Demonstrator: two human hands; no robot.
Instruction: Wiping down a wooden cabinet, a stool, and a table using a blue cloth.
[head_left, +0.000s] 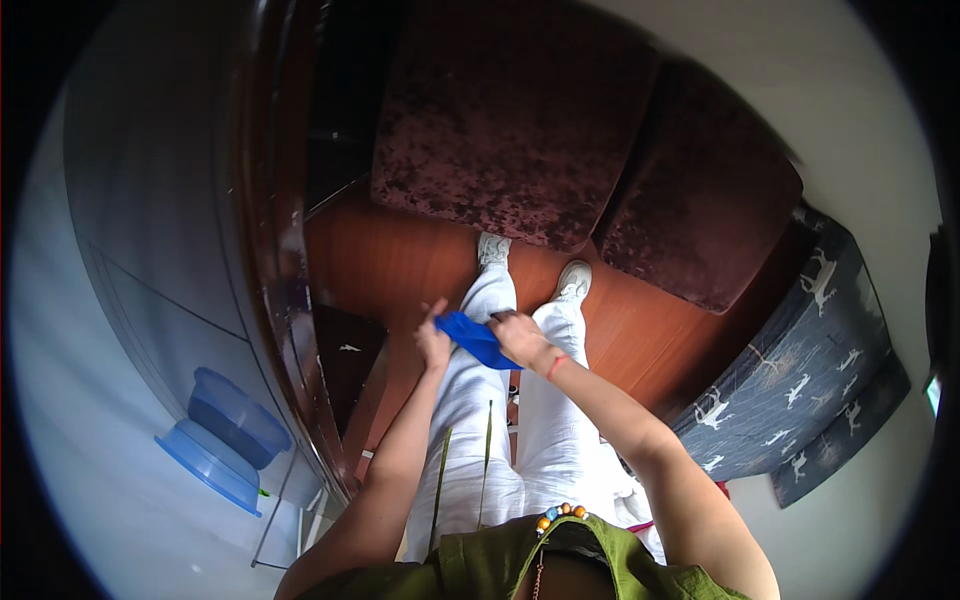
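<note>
Fabric of a green top point(470, 560) fills the lower edge, seen from the wearer's own head, with a beaded necklace point(562, 514) in orange, blue and white at the collar. Two thin green cords point(488, 450) lie over white trousers point(548, 425). Bare forearms reach up from either side, and a thin red band point(557, 366) circles the right wrist.

The hands meet in front of the left leg, around knee level, with a bright blue cloth point(472, 340) between them. The right hand point(522, 340) curls its fingers over the cloth's upper right part and grasps it. The left hand point(433, 338) is at the cloth's left end, fingers partly spread; whether it grips the cloth, I cannot tell.

Beyond the hands, two whitish shoes point(494, 250) stand on a reddish-brown wooden floor point(650, 310), the left one farther forward. To the right is a dark grey-blue upholstered seat point(765, 400) patterned with white deer. To the left, past a glossy dark wooden edge point(288, 190), is a light-blue basin point(210, 465). Farthest ahead, two velvety brown-red cushioned seats point(500, 120) sit side by side near a pale wall point(850, 100).
</note>
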